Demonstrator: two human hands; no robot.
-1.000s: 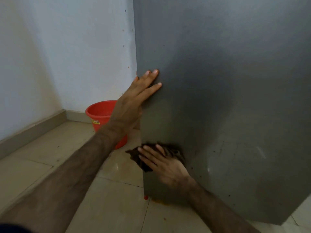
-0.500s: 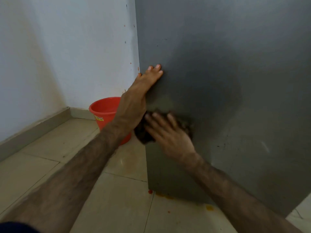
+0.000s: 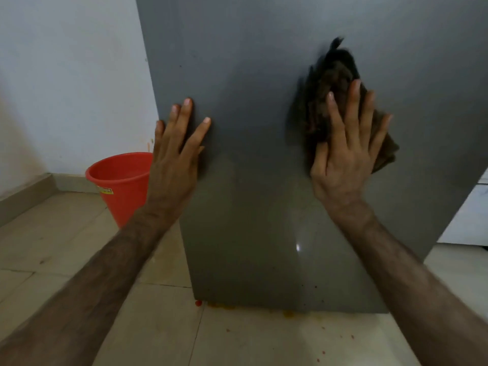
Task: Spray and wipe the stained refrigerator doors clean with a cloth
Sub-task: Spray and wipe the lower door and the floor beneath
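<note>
- Grey refrigerator door [image 3: 250, 180], head view: right hand [image 3: 346, 154] presses the brown cloth [image 3: 332, 83] flat against its upper right, fingers [image 3: 352, 107] straight and spread, gripping nothing.
- Left hand [image 3: 177, 154] braces flat near the door's left edge, fingers straight.
- Unpinched, the cloth could slide out from under the palm mid-stroke.
- Orange spots dot the floor [image 3: 250, 336] at the door's foot; slipping looks possible.
- Specks low on the door may be missed.

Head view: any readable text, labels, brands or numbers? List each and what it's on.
None can be read.
Red bucket: a small yellow sticker near its rim, print too small and blurred to read.
Refrigerator door: no lettering, badge or number visible on the grey face.
Cloth under the right hand: no tag or print visible.
</note>
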